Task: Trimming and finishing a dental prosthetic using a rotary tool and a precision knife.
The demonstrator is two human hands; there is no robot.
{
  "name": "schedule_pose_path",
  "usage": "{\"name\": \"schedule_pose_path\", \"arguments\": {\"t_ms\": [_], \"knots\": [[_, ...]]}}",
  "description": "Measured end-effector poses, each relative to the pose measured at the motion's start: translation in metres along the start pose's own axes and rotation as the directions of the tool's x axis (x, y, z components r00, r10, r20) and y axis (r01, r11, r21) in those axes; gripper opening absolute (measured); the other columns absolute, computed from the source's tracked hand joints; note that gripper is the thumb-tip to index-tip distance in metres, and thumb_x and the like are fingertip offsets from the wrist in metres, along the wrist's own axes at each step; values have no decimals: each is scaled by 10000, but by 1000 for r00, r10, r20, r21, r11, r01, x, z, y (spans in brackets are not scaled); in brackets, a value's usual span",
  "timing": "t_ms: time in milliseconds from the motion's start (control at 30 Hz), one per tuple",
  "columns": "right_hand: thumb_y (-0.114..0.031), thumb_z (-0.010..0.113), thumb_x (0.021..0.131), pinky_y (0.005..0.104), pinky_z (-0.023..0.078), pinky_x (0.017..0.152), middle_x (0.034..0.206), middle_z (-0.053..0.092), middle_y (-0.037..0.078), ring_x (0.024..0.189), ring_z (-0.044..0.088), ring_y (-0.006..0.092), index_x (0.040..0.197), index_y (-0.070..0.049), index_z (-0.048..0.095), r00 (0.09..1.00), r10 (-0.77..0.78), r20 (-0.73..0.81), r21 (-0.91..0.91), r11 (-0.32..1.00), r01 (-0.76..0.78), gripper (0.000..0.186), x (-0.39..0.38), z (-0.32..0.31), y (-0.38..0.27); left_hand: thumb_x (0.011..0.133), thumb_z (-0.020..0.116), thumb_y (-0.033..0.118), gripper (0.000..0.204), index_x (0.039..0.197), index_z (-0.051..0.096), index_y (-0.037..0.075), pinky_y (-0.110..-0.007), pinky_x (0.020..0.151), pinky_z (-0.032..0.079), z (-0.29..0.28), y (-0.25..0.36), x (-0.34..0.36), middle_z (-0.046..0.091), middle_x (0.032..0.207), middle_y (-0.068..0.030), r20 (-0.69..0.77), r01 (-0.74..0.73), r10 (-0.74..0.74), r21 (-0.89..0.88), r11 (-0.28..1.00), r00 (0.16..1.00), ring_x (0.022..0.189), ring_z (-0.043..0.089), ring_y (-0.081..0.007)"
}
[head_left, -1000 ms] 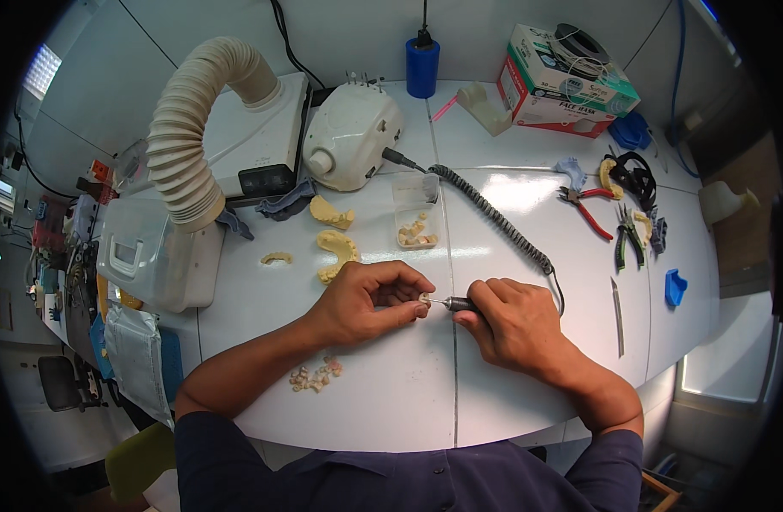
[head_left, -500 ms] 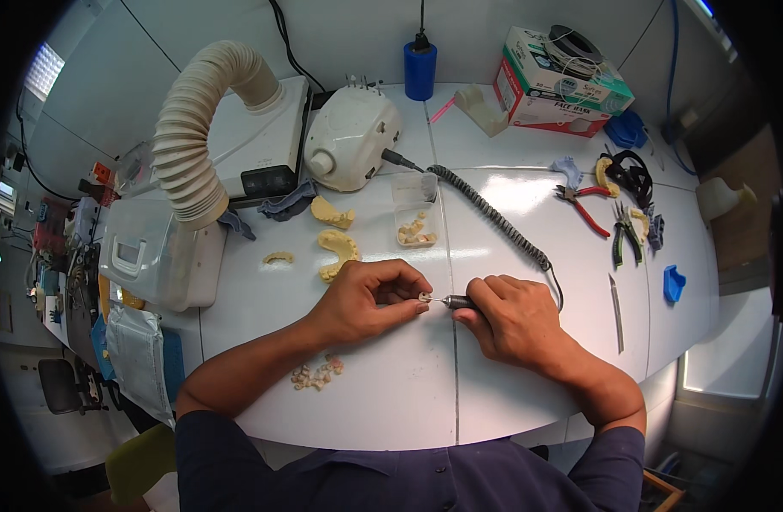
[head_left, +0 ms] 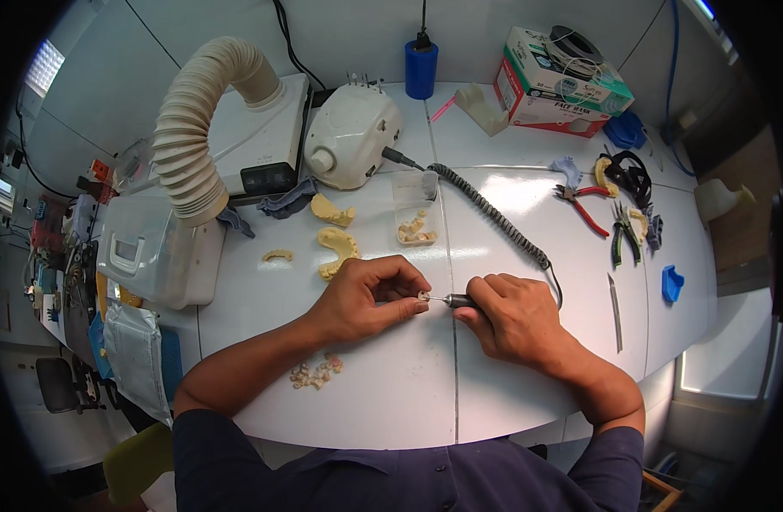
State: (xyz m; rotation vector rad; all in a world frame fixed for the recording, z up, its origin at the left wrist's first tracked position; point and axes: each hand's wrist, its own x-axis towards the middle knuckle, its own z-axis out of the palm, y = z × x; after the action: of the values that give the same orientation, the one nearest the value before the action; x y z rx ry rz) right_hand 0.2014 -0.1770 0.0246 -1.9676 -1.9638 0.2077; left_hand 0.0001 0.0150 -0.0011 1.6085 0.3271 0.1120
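Observation:
My left hand (head_left: 366, 299) pinches a small white tooth piece (head_left: 423, 297) between thumb and forefinger, just above the white table (head_left: 391, 401). My right hand (head_left: 511, 320) grips a dark rotary handpiece (head_left: 460, 301) like a pen, its thin tip touching the tooth piece. A coiled black cable (head_left: 494, 218) runs from the handpiece back to the white motor unit (head_left: 350, 136). Yellow plaster jaw models (head_left: 338, 247) lie just beyond my left hand. A little heap of tooth pieces (head_left: 315, 374) sits by my left forearm.
A ribbed suction hose (head_left: 195, 128) arches over a white box (head_left: 157, 252) at the left. A clear tray of small pieces (head_left: 415, 224), a blue cylinder (head_left: 420, 58), cardboard boxes (head_left: 562, 81), red and green pliers (head_left: 609, 224), a slim blade (head_left: 615, 311) and a blue cup (head_left: 673, 284) lie around.
Both hands stay together at the same spot; only slight shifts of the fingers and the handpiece tip on the tooth piece.

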Motion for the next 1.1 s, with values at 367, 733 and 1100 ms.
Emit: {"name": "schedule_pose_path", "arguments": {"t_ms": [367,733,1100], "knots": [[-397,699,1049,414,535,561,715,653,96,649,699,295,927,-66,640,1000,-7,4,-9,1000,7,358,1,0,0,991,782,1,190,1164,712,-34,-264,913,619,0,2,0,772,1063,-77,4,30,-30,-15,999,1000,999,757,-123],[-395,711,1042,417,538,561,718,657,94,650,702,297,926,-74,648,1000,-5,7,-7,1000,5,347,1,-1,0,987,788,16,187,1156,721,-30,-261,891,612,0,3,-1,779,1057,-77,11,20,-20,20,1000,1000,975,752,-113],[-398,707,1044,414,539,557,714,655,91,652,705,288,929,-82,654,1000,-11,13,-16,1000,11,341,1,-1,0,982,796,21,191,1155,727,-25,-259,891,608,0,5,0,779,1041,-68,6,35,-35,25,999,999,970,748,-106]]}}
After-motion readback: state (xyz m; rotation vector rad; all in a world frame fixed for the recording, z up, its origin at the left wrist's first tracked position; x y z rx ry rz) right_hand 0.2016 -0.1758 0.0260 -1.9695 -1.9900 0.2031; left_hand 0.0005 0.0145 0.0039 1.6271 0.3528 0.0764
